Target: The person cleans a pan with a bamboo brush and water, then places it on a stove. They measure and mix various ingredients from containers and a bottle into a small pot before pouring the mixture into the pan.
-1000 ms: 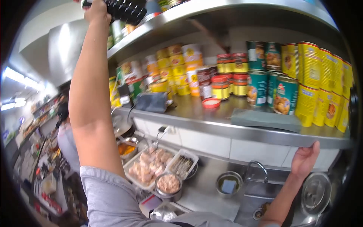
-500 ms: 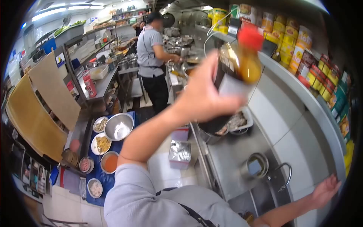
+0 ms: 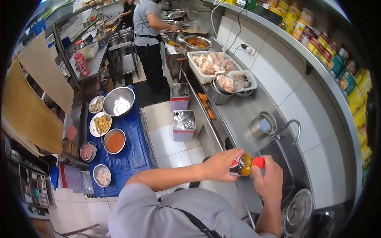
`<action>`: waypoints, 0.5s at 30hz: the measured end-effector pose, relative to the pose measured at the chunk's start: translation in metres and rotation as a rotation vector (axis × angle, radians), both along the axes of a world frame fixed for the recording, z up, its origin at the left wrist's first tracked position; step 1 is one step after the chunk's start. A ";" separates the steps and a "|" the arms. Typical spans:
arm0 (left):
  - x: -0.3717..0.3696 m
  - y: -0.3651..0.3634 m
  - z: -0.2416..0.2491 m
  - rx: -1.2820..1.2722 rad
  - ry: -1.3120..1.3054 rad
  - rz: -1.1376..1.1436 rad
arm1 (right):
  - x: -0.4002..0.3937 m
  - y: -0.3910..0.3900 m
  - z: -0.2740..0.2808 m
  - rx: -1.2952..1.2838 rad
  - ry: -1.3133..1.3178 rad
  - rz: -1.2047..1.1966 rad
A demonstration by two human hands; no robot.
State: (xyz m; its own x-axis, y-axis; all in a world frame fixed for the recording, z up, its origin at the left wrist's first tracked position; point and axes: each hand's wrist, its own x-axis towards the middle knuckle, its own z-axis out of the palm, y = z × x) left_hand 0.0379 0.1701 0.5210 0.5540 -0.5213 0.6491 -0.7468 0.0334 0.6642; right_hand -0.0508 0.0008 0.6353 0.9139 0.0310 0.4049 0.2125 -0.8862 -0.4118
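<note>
A bottle (image 3: 245, 166) of amber-brown liquid with a dark label lies tilted in front of my chest, its neck pointing right. My left hand (image 3: 222, 164) is wrapped around its body and covers much of it. On the red cap (image 3: 258, 162) are the closed thumb and fingers of my right hand (image 3: 270, 178). The cap is on the bottle's neck. Below and beyond the hands is the steel sink counter (image 3: 242, 123), with a faucet (image 3: 295, 127) and a metal pot (image 3: 264, 124).
Bowls of ingredients, including orange liquid (image 3: 116, 142), stand on a blue table (image 3: 133, 158) at left. A crate of raw meat (image 3: 210, 63) sits on the far counter. Cans (image 3: 293, 20) line the right shelf. A co-worker (image 3: 147, 39) stands at the stove.
My left hand has brought the bottle down from near the shelf to chest height. My right hand has come in from the far right and now grips the cap. The view tilts lower.
</note>
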 end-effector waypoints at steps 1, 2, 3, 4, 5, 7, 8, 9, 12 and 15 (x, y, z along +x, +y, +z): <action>-0.017 0.001 -0.003 0.039 -0.005 0.033 | -0.010 0.005 0.000 -0.113 0.033 -0.033; -0.032 0.002 -0.005 0.076 -0.011 0.064 | -0.021 0.008 0.001 -0.107 0.030 -0.053; -0.044 0.003 -0.004 0.090 -0.016 0.038 | -0.032 0.009 0.002 -0.199 0.004 -0.079; -0.057 0.003 -0.005 0.095 -0.013 0.025 | -0.044 0.010 0.001 -0.291 -0.017 -0.100; -0.070 0.004 -0.005 0.087 -0.011 0.025 | -0.055 0.008 -0.001 -0.287 -0.011 -0.105; -0.094 0.006 -0.004 0.082 -0.006 0.027 | -0.075 -0.001 -0.006 -0.351 -0.089 -0.007; -0.103 0.006 -0.001 0.106 0.034 -0.046 | -0.085 -0.006 -0.008 -0.348 -0.089 -0.008; -0.114 0.005 0.002 0.127 0.075 -0.117 | -0.095 -0.014 -0.009 -0.331 -0.119 0.091; -0.151 -0.003 0.008 0.072 -0.001 -0.130 | -0.129 -0.033 -0.004 -0.303 -0.172 0.302; -0.187 -0.019 0.010 0.176 0.071 -0.329 | -0.169 -0.053 0.003 -0.320 -0.253 0.519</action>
State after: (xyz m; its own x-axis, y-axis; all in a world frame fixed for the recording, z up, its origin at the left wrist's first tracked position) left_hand -0.1494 0.1512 0.5308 0.3792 -0.7787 0.4999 -0.6671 0.1443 0.7309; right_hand -0.2194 -0.0520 0.6380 0.6259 0.5963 0.5026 0.7004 -0.7132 -0.0261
